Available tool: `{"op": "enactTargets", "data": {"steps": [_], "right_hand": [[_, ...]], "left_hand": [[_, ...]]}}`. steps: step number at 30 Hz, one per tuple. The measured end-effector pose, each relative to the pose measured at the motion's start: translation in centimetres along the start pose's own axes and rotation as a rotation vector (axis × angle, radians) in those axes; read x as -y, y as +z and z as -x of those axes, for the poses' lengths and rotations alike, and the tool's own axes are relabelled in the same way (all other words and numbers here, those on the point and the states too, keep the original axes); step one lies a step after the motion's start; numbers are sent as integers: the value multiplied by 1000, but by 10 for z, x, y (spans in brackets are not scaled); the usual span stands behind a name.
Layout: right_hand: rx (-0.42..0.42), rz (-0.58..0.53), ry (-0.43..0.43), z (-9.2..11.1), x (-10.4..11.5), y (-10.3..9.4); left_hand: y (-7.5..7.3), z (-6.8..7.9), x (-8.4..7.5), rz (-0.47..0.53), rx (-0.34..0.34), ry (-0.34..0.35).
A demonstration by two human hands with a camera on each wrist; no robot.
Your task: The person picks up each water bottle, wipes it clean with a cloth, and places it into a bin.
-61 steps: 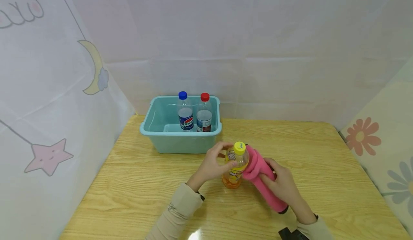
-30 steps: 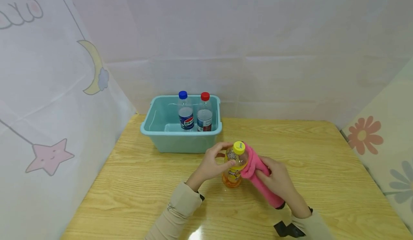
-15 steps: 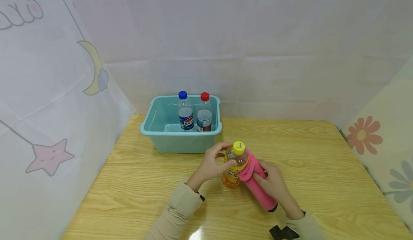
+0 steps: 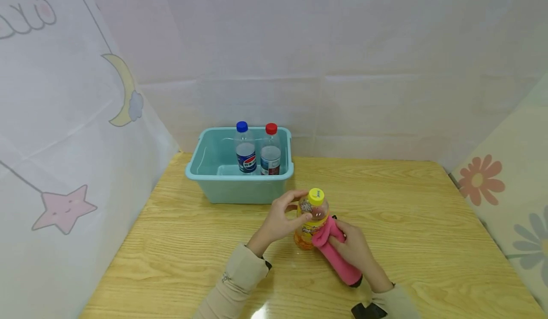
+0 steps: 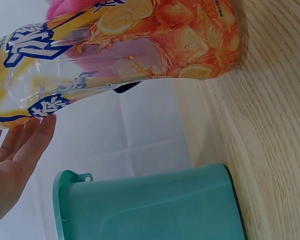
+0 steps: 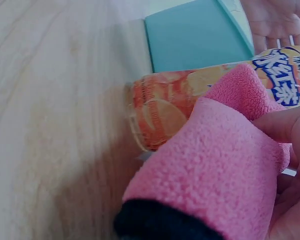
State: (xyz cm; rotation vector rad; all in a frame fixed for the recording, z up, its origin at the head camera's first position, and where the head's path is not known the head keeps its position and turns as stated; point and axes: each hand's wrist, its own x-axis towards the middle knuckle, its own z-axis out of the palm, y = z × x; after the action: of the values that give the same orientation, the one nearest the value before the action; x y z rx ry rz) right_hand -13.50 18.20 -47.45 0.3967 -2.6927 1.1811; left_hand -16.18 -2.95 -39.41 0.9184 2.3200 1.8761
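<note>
A bottle of orange drink (image 4: 304, 240) with a yellow cap stands upright on the wooden table. My left hand (image 4: 280, 219) holds it around its upper part, thumb in front and fingers behind. In my right hand (image 4: 353, 246) is a bunched pink cloth (image 4: 339, 263) with black edging, pinched between thumb and fingers. Its folded top lies against the right side of the bottle's label. The right wrist view shows the fuzzy cloth (image 6: 210, 155) covering part of the bottle (image 6: 160, 107). Printed fruit on the bottle's label (image 5: 185, 42) appears in the left wrist view.
Behind the bottle, to the left, sits a light blue plastic basin (image 4: 244, 193). Inside it stand a blue-capped Pepsi bottle (image 4: 247, 161) and a red-capped bottle (image 4: 270, 161). A printed cloth backdrop (image 4: 364, 71) surrounds the table's back and sides.
My right hand has moved left and down with the pink cloth, whose top is now lower on the bottle's side. The left hand and the bottle have stayed in nearly the same place.
</note>
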Motion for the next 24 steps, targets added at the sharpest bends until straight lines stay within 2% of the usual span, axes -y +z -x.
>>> {"op": "enactTargets", "data": {"steps": [4,12,19,24], "right_hand": [[27,32,18,0,-4,5],[98,97,56,1,-1,9],[129,198,58,1,-4,14],[131,186,35,1,-7,13]], "left_hand": [[1,1,2,0,-3,-5],[11,-1,34,-15,-49,3],[22,0,37,-141,-158,19],[25,0,36,-165,-193,10]]}}
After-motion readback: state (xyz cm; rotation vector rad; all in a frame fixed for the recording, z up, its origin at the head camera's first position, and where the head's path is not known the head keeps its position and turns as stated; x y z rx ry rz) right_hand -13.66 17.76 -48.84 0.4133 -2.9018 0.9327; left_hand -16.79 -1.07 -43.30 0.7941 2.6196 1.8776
